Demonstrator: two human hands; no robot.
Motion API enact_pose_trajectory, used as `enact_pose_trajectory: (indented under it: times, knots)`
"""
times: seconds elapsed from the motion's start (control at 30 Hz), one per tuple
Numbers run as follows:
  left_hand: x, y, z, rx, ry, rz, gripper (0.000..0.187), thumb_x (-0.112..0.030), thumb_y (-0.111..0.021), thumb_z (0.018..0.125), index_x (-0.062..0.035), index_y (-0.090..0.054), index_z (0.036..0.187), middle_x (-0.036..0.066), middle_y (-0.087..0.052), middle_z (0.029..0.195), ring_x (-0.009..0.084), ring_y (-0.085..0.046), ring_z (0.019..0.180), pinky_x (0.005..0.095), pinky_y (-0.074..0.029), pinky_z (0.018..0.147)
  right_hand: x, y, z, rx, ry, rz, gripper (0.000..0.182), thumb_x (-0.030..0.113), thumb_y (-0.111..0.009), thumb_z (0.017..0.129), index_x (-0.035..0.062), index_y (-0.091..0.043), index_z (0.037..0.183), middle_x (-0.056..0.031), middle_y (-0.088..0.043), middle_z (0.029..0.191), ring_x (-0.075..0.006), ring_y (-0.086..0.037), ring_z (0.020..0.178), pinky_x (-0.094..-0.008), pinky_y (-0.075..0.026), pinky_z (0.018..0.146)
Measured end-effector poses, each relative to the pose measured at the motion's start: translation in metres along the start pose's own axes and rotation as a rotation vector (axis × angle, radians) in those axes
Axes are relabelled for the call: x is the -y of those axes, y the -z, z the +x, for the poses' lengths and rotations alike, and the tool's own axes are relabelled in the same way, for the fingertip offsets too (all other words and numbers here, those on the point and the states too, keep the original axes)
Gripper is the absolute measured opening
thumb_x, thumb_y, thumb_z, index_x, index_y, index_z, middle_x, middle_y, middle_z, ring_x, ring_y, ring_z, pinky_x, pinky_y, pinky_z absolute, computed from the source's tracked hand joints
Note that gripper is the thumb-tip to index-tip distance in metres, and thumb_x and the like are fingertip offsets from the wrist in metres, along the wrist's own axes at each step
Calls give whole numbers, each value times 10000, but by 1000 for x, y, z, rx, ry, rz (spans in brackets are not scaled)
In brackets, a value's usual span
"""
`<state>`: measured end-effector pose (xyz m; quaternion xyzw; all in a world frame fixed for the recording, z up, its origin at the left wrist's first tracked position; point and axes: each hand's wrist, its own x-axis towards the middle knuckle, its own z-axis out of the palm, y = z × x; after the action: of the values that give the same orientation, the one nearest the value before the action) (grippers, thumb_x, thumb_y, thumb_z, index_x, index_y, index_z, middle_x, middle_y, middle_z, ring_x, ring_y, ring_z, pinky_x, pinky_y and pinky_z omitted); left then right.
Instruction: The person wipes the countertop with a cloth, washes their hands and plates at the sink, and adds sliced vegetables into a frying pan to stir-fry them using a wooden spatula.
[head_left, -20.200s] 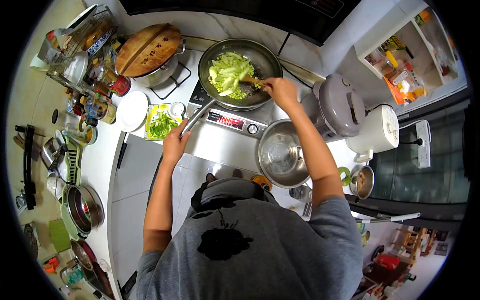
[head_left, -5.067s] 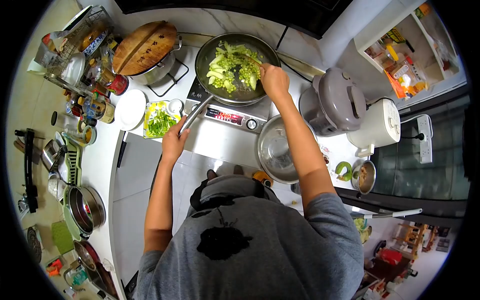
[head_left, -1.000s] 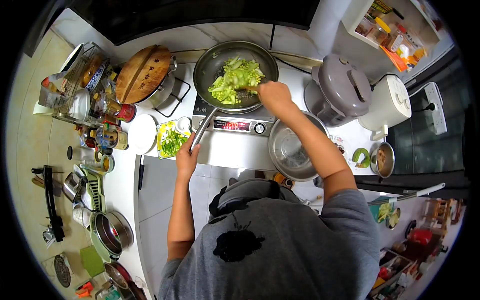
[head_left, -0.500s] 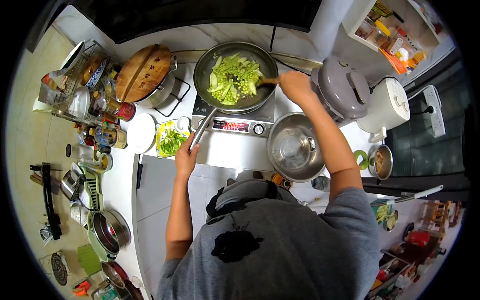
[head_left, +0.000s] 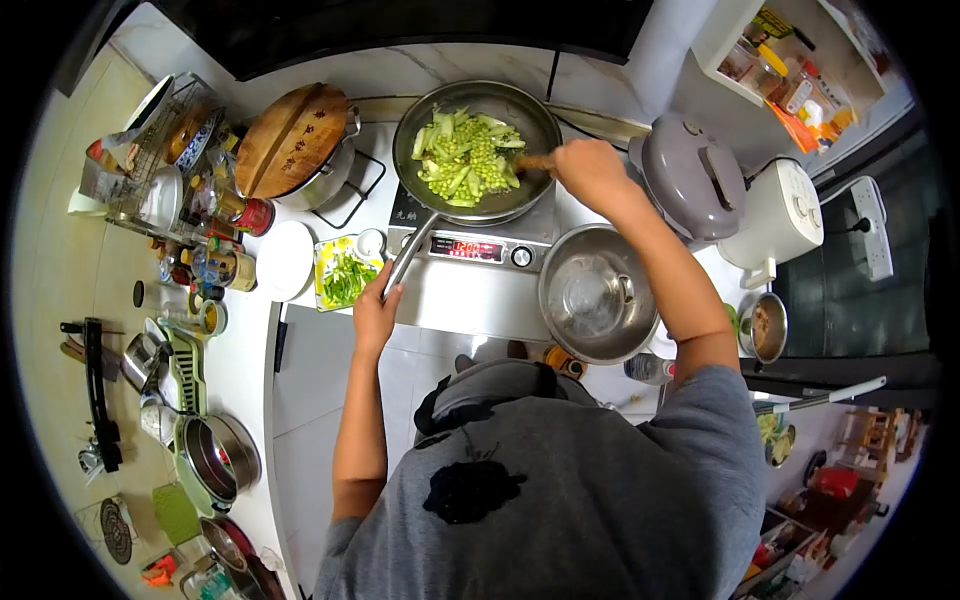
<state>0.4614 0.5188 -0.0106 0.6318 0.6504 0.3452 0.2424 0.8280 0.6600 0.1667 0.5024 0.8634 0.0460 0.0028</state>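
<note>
A dark frying pan (head_left: 545,120) sits on the induction cooker (head_left: 500,252), whose red display is lit. My left hand (head_left: 375,315) is wrapped round the pan's metal handle (head_left: 410,255). In the pan lie green peas and pale green vegetable slices (head_left: 468,155). My right hand (head_left: 590,172) grips a wooden spatula (head_left: 536,161) at the pan's right side; the tip among the vegetables is hard to make out. Just left of the handle is a yellow-patterned dish (head_left: 323,290) with chopped greens (head_left: 347,280) and a small white cup (head_left: 370,243).
Below my right forearm stands a steel basin (head_left: 590,290). A grey pressure cooker (head_left: 685,180) and a white appliance (head_left: 780,215) are at the right. At the left are a pot with a wooden lid (head_left: 292,140), a white plate (head_left: 284,260) and several bottles (head_left: 222,265).
The peas and slices have shifted and bunched together in the pan. My right hand with the spatula has moved slightly. My left hand keeps its hold on the handle.
</note>
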Motion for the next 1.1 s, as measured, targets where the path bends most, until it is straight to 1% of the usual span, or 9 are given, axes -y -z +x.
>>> enact_pose_trajectory:
  times: [0.03,0.13,0.33,0.43,0.57,0.67,0.87,0.97,1.1]
  knots:
    - [2,-1,-1,-6,4,3,450,-192,-661,887,-69,-581,1312,199,-669,1119,300,-671,900,356,-516,777,-1,4,-4,120,2,-3,210,183,-586,835,155,-739,975,-175,-679,801,-329,-679,736,-421,-533,629]
    - [1,-3,1,3,17,15,449,-193,-660,888,-69,-581,1312,194,-673,1109,293,-665,863,353,-514,756,12,-26,2,98,-40,222,159,184,-606,817,93,-736,816,-206,-692,801,-358,-686,791,-444,-539,673]
    - [0,2,1,14,-4,3,449,-184,-661,887,-67,-581,1313,187,-681,1061,259,-639,763,350,-502,708,27,-106,60,-160,-322,211,208,119,-530,864,98,-737,878,-200,-690,776,-377,-689,764,-480,-544,692]
    - [-1,1,3,-3,-35,22,450,-183,-660,887,-66,-579,1314,189,-682,1053,253,-645,773,340,-502,701,19,-100,64,-273,-488,370,245,268,-578,902,157,-727,1062,-186,-685,770,-374,-674,765,-499,-529,692]
    - [-6,0,1,27,30,-7,448,-188,-660,891,-54,-578,1311,202,-661,1152,277,-667,874,337,-514,764,13,-114,62,-323,-450,306,265,255,-553,924,221,-693,1147,-178,-682,778,-376,-668,727,-489,-536,672]
    - [-3,2,1,9,-25,1,449,-183,-661,892,-40,-575,1309,204,-648,1189,284,-670,955,338,-518,813,23,-119,46,-244,-244,301,217,160,-525,892,84,-726,917,-212,-683,785,-374,-685,713,-465,-549,638]
    - [-3,1,2,47,72,-10,450,-175,-659,890,-48,-575,1314,198,-659,1163,286,-666,951,339,-514,805,43,-12,-12,1,-201,219,210,134,-530,869,49,-718,906,-215,-693,850,-346,-696,784,-444,-555,672]
    - [-10,2,1,31,57,-20,452,-171,-658,889,-49,-573,1316,198,-662,1153,290,-666,945,342,-512,804,51,-19,-14,146,-106,269,212,134,-524,869,59,-720,898,-204,-697,849,-348,-695,803,-450,-552,699]
    - [-1,0,2,19,-5,-47,457,-167,-657,890,-45,-567,1321,201,-659,1162,270,-668,949,328,-513,797,68,-70,22,-15,-202,417,233,152,-494,891,60,-698,956,-198,-697,847,-364,-691,806,-475,-543,705]
